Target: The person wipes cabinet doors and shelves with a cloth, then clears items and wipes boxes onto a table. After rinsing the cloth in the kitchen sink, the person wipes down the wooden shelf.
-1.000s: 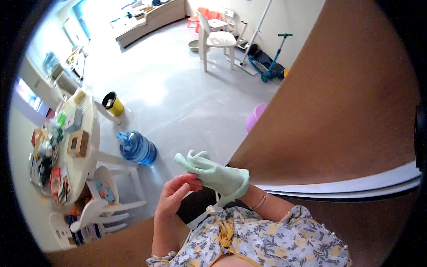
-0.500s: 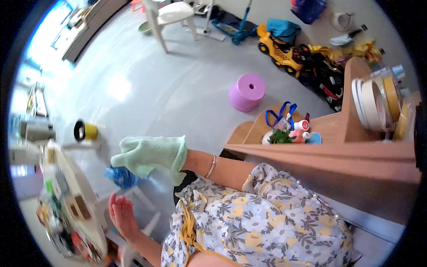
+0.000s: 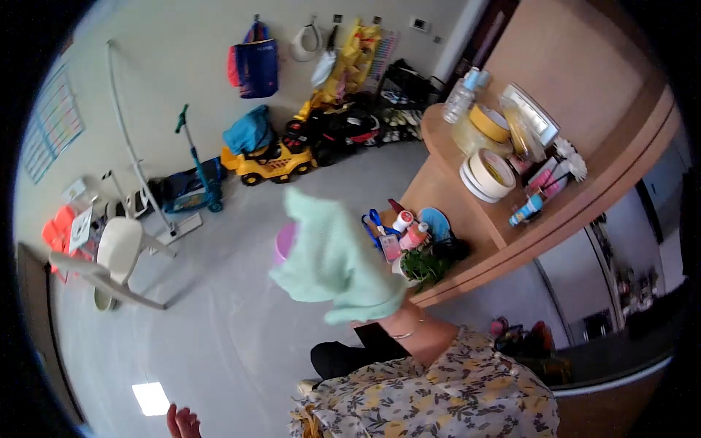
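A mint-green knitted cloth mitt (image 3: 336,259) covers my right hand, its cuff ending above a bracelet on the wrist. The fingers inside are hidden. It is raised over the floor, left of the wooden shelf unit (image 3: 467,266), and blocks most of a purple stool (image 3: 285,242). My left hand (image 3: 182,423) is bare and shows only as fingers at the bottom edge. They are slightly bent and apart, with nothing visible in them.
The rounded shelves hold tape rolls (image 3: 488,175), spray bottles (image 3: 461,96), a plant (image 3: 425,266) and a blue lanyard (image 3: 380,235). A white chair (image 3: 120,244), a scooter (image 3: 201,171) and a yellow toy truck (image 3: 274,162) stand left and behind. Bags (image 3: 255,69) hang on the wall.
My view has swung toward the wall and shelf. The mitt-covered right hand now appears farther right, over the stool. My left hand has slipped almost out of view at the bottom.
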`<action>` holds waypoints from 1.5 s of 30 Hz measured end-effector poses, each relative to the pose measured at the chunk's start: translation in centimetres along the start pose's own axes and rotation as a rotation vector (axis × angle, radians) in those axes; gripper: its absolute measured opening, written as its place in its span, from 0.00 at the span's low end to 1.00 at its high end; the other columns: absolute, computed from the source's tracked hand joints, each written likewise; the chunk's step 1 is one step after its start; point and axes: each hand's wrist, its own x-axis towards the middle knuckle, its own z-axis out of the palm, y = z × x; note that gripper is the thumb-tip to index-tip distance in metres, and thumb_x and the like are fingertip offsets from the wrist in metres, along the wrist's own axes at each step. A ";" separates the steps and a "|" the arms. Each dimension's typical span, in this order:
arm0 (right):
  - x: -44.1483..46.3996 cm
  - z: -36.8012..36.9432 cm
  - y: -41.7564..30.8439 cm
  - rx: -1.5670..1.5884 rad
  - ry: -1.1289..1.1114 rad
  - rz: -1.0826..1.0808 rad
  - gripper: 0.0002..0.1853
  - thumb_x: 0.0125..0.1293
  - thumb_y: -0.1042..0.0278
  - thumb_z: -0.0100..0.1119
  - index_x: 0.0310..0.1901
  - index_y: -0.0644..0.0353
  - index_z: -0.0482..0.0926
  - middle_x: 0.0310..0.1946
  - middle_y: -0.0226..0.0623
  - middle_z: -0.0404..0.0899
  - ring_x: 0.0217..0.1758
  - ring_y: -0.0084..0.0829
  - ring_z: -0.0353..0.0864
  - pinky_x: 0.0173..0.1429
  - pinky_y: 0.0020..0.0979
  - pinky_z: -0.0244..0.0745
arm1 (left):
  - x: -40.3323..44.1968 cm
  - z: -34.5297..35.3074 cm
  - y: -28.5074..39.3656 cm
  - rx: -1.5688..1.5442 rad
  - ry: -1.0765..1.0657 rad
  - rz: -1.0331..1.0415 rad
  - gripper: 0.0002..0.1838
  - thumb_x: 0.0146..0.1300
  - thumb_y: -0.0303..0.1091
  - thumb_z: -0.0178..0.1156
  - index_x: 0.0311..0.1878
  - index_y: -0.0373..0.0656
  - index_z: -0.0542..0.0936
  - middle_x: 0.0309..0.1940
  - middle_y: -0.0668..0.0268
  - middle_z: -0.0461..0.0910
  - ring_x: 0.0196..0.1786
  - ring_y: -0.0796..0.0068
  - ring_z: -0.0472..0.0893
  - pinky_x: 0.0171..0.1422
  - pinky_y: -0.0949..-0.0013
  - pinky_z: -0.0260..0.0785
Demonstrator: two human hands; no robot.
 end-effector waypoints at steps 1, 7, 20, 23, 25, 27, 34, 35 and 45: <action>0.1 -1.3 -0.1 -0.091 0.098 0.031 0.07 0.68 0.66 0.51 0.42 0.60 0.71 0.41 0.30 0.75 0.43 0.24 0.75 0.47 0.26 0.72 | 3.2 0.8 0.6 0.011 -0.118 -0.001 0.27 0.67 0.46 0.53 0.65 0.41 0.66 0.55 0.53 0.72 0.54 0.64 0.72 0.62 0.59 0.61; 0.5 -6.0 0.8 -0.626 0.558 0.110 0.08 0.68 0.66 0.51 0.43 0.60 0.71 0.42 0.30 0.75 0.44 0.25 0.74 0.48 0.26 0.72 | 16.2 14.6 3.2 -0.183 -0.455 0.107 0.18 0.67 0.35 0.54 0.57 0.36 0.72 0.38 0.63 0.78 0.39 0.74 0.78 0.47 0.71 0.71; 6.6 -7.6 11.6 -1.181 0.834 0.281 0.10 0.68 0.64 0.50 0.45 0.60 0.70 0.44 0.31 0.74 0.46 0.25 0.74 0.49 0.26 0.72 | 32.6 26.6 7.7 -0.119 -0.674 0.015 0.18 0.69 0.36 0.52 0.57 0.35 0.71 0.38 0.62 0.80 0.35 0.77 0.78 0.42 0.76 0.69; 7.8 -7.6 13.0 -1.251 0.837 0.327 0.10 0.68 0.64 0.50 0.46 0.60 0.70 0.44 0.32 0.74 0.46 0.25 0.73 0.50 0.26 0.72 | 37.5 29.2 7.5 -0.150 -0.677 -0.050 0.17 0.70 0.36 0.51 0.56 0.36 0.72 0.37 0.63 0.80 0.34 0.77 0.78 0.40 0.75 0.69; 8.6 -7.8 13.9 -1.309 0.841 0.364 0.10 0.69 0.64 0.50 0.47 0.60 0.70 0.45 0.32 0.74 0.47 0.25 0.73 0.50 0.26 0.72 | 41.1 32.1 7.8 -0.108 -0.674 -0.074 0.18 0.70 0.37 0.50 0.57 0.37 0.71 0.36 0.64 0.80 0.34 0.77 0.77 0.40 0.75 0.68; 9.5 -8.2 14.6 -1.369 0.838 0.410 0.11 0.69 0.64 0.50 0.47 0.60 0.70 0.45 0.32 0.74 0.47 0.25 0.73 0.50 0.26 0.72 | 44.8 35.2 8.4 -0.087 -0.717 -0.107 0.18 0.70 0.38 0.51 0.57 0.37 0.71 0.36 0.64 0.80 0.34 0.77 0.77 0.40 0.75 0.69; 13.6 -7.3 14.9 -1.606 0.798 0.588 0.12 0.69 0.63 0.50 0.48 0.60 0.70 0.46 0.32 0.73 0.48 0.25 0.73 0.51 0.26 0.71 | 59.1 48.1 11.2 0.026 -0.878 -0.057 0.15 0.67 0.35 0.54 0.55 0.40 0.74 0.36 0.68 0.80 0.35 0.80 0.77 0.40 0.76 0.69; 14.2 -7.3 14.9 -1.634 0.790 0.612 0.12 0.69 0.63 0.50 0.49 0.60 0.70 0.46 0.32 0.73 0.48 0.25 0.73 0.51 0.26 0.71 | 59.9 51.1 11.8 0.033 -0.927 -0.029 0.15 0.67 0.35 0.55 0.54 0.40 0.74 0.35 0.68 0.80 0.35 0.80 0.77 0.40 0.77 0.69; 15.5 -7.1 14.3 -1.785 0.787 0.770 0.14 0.69 0.62 0.49 0.51 0.60 0.69 0.48 0.33 0.73 0.50 0.25 0.72 0.52 0.27 0.71 | 52.8 71.9 18.5 0.100 -1.694 0.193 0.21 0.67 0.34 0.54 0.62 0.42 0.67 0.40 0.65 0.78 0.38 0.78 0.77 0.44 0.75 0.67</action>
